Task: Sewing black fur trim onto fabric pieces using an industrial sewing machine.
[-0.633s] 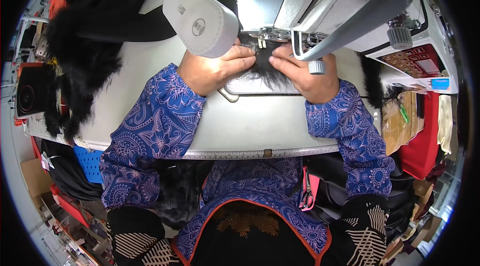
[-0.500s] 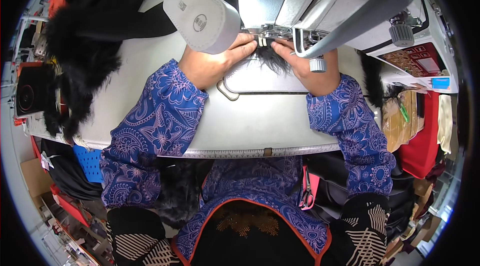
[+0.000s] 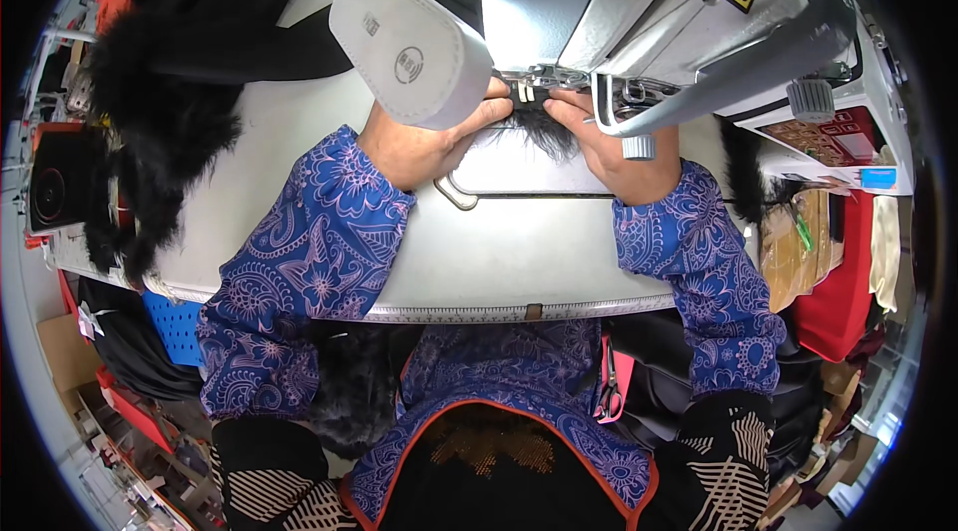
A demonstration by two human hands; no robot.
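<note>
One heap of long-haired black fur (image 3: 150, 147) lies at ten o'clock. Next, partly behind a cream, stitched-edge rounded cover (image 3: 409, 62), the bare left hand (image 3: 424, 147) sits at eight o'clock from the pale metal presser foot (image 3: 526, 92), fingers loosely bent, tips against a small black fur piece (image 3: 544, 135). That piece lies at the foot, hairs fanning toward six o'clock. The right hand (image 3: 624, 157), at four o'clock, is similarly half-curled at its edge. Whether either pinches or merely presses, I cannot tell. Feeding fur for stitching seems in hand; the next move likely calls for even guidance, fingertips clear of the foot.
</note>
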